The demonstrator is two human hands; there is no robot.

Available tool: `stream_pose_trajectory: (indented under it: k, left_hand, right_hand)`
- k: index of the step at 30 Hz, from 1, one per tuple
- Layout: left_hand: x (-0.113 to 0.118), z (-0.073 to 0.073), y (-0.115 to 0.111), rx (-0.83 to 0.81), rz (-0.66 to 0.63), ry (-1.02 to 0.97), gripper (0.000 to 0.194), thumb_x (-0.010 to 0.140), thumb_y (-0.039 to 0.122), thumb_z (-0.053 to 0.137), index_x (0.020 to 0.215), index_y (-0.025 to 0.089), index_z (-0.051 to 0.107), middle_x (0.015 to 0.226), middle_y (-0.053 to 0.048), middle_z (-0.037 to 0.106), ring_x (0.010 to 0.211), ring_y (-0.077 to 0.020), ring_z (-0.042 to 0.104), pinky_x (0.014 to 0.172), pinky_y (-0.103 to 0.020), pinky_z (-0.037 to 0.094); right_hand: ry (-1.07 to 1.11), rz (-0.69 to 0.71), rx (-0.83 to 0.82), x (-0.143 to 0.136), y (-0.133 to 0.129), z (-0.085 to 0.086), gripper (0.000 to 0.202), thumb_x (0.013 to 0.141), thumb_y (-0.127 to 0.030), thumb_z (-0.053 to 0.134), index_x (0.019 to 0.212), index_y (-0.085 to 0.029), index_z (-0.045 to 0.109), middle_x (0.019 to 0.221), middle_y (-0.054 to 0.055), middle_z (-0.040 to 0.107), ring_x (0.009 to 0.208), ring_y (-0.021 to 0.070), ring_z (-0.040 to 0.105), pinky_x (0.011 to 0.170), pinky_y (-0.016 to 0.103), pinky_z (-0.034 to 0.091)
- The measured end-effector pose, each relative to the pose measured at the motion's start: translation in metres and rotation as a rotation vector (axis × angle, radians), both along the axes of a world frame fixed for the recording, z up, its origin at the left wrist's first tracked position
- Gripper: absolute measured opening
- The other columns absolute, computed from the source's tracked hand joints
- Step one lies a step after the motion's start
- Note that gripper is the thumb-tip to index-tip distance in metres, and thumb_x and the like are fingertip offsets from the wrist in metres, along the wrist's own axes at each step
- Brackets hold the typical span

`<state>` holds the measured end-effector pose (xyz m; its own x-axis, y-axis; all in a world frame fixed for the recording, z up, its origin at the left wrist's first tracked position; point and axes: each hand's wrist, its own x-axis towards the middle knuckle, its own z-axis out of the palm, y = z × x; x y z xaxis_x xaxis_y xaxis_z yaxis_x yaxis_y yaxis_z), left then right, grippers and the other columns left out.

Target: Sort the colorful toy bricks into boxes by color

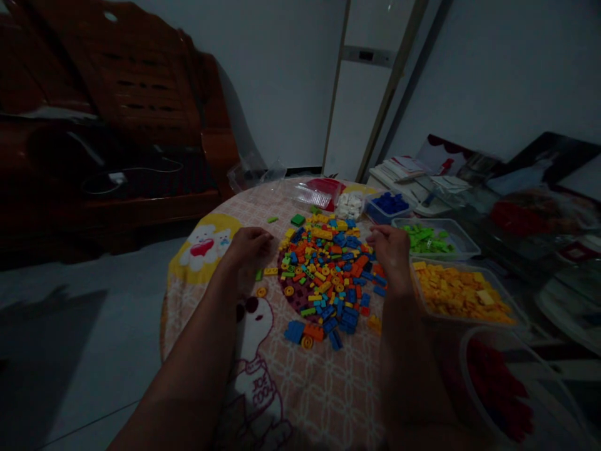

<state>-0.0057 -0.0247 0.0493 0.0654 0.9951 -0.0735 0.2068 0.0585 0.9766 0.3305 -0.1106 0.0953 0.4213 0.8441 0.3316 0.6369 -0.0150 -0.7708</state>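
Observation:
A heap of mixed building bricks [323,269] in yellow, blue, orange and green covers the middle of the round table. At the heap's left edge hovers my left hand [251,247], its fingers curled together; whatever they may hold is hidden. On the opposite side, my right hand [392,247] is bent inward by the heap, thumb and fingers closed, and I cannot make out anything in the pinch. A green brick [297,220] lies beyond the heap. Near my left wrist are a yellow brick [271,271] and a round yellow piece [261,292].
Along the right stand clear tubs of blue bricks [390,203], green bricks [427,239], yellow bricks [462,293] and red bricks [498,388]. White bricks [350,205] and empty clear plastic trays [310,194] sit at the back. A wooden bench [154,119] stands left.

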Motion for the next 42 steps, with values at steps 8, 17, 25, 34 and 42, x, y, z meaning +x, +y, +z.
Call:
stream_pose_trajectory:
  k: [8,17,25,34,42]
  left_hand:
    - [-0.021,-0.023,0.009,0.027,0.241,-0.173,0.012,0.068,0.025,0.073,0.073,0.015,0.070,0.067,-0.006,0.069,0.055,-0.0129,0.063,0.054,-0.022,0.051]
    - [-0.015,-0.017,0.007,-0.033,0.295,-0.188,0.002,0.071,0.016,0.068,0.072,0.015,0.069,0.065,-0.004,0.068,0.054,-0.0103,0.060,0.055,-0.020,0.051]
    - [-0.015,-0.018,0.006,-0.018,0.298,-0.191,0.002,0.072,0.016,0.069,0.073,0.015,0.069,0.066,-0.005,0.067,0.056,-0.0116,0.062,0.056,-0.022,0.052]
    - [-0.015,-0.018,0.006,-0.021,0.296,-0.193,0.007,0.069,0.018,0.071,0.074,0.014,0.070,0.071,-0.007,0.070,0.057,-0.0121,0.062,0.057,-0.023,0.053]
    - [-0.012,-0.015,0.004,-0.029,0.310,-0.209,0.007,0.067,0.018,0.072,0.072,0.014,0.068,0.068,-0.005,0.069,0.055,-0.0114,0.062,0.055,-0.022,0.052]
  right_hand:
    - [-0.004,-0.109,-0.038,0.022,-0.005,-0.002,0.034,0.084,-0.027,0.048,0.099,-0.013,0.076,0.070,0.008,0.073,0.064,0.0218,0.070,0.064,0.032,0.055]
    - [-0.002,0.095,-0.540,0.001,-0.006,-0.006,0.034,0.093,-0.026,0.045,0.104,-0.013,0.075,0.062,0.009,0.069,0.056,0.0235,0.066,0.061,0.033,0.051]
    - [-0.194,0.049,-0.345,0.016,-0.001,-0.021,0.034,0.090,-0.018,0.047,0.102,-0.016,0.078,0.074,0.010,0.073,0.080,0.0244,0.071,0.080,0.032,0.051]
    - [-0.318,0.028,-0.477,0.008,-0.005,-0.016,0.024,0.085,-0.017,0.056,0.089,-0.017,0.079,0.085,0.012,0.077,0.086,0.0239,0.072,0.078,0.030,0.050]
    - [-0.551,0.027,-0.588,-0.005,-0.003,-0.020,0.023,0.087,-0.024,0.063,0.103,-0.021,0.080,0.109,0.012,0.078,0.104,0.0249,0.072,0.082,0.029,0.050]
